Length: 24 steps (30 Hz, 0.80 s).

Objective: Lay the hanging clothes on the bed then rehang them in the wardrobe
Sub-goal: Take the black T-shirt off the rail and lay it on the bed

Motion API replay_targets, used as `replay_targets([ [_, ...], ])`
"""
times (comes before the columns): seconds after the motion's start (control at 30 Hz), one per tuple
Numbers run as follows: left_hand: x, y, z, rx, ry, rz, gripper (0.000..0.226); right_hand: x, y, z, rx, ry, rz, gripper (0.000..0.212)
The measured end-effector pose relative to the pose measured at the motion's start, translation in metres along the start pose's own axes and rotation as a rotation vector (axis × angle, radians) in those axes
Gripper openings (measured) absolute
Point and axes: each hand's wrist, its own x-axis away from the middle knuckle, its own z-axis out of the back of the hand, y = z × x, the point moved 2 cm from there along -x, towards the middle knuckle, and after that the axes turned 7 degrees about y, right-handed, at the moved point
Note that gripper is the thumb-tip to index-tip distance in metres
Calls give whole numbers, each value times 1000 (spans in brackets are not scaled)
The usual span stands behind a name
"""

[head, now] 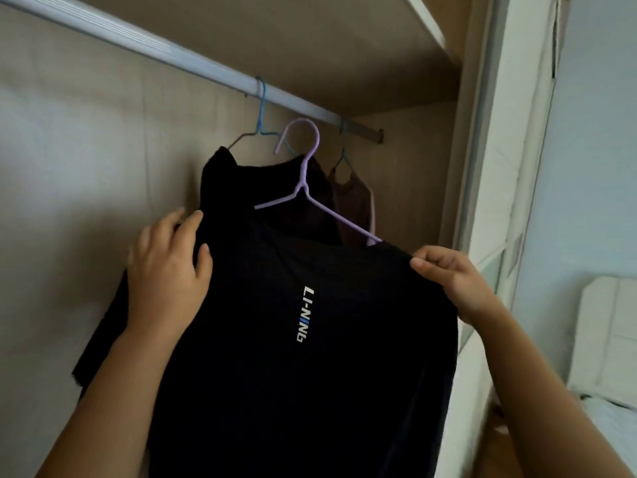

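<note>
Closest to the camera, the left hand (169, 267) grips the left shoulder of a black shirt (310, 374) with white lettering on the chest. The right hand (448, 274) pinches the shirt's other shoulder between thumb and curled fingers. The shirt sits tilted on a purple hanger (306, 188), held up inside the wardrobe (86, 150). The hanger's hook is just below the rail (193, 60); whether they touch I cannot tell. Behind it, a dark garment (227, 181) hangs from a blue hanger (262, 112) on the rail, with a brown garment (355, 201) further right. Outside the wardrobe, low on the right, is the bed (613, 415).
</note>
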Motion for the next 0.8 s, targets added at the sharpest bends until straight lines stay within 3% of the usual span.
replay_targets([
  [0.1, 19, 16, -17, 32, -61, -13, 40, 29, 8, 27, -57, -3, -60, 32],
  [0.23, 54, 46, -42, 157, -151, -29, 28, 71, 14, 66, -70, 28, -152, 20],
  [0.43, 136, 104, -62, 445, -342, -48, 13, 155, 50, 121, 252, 225, -303, 35],
  [0.6, 210, 144, -68, 609, -541, -114, 14, 257, 75, 140, 522, 403, -464, 34],
  [0.8, 286, 182, -76, 806, -795, -256, 23, 388, 93, 127, 647, 611, -737, 37],
])
